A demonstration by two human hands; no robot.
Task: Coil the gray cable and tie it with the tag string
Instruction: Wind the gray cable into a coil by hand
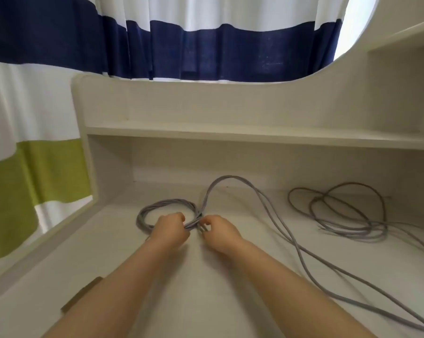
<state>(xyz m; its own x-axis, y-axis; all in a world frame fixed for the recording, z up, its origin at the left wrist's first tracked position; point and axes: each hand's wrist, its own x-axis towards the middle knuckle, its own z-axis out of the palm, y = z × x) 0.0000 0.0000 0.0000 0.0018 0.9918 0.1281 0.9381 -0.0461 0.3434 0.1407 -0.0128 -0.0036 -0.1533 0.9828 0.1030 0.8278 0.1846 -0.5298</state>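
A gray cable lies on the white desk. Part of it forms a small coil [165, 205] of several turns at the middle. My left hand [170, 228] is closed on the coil's near right side. Just to the right, my right hand [217, 231] pinches the strands where they cross. From there a tall loop [226, 178] rises toward the back wall, and two strands [303, 250] run to the lower right corner. More loose cable [340, 211] lies tangled at the right. No tag string is visible.
A white shelf [230, 135] runs across above the desk [206, 289], with a side panel [89, 167] at the left. A brown flat object [84, 296] peeks out by my left forearm. A striped curtain [206, 50] hangs behind.
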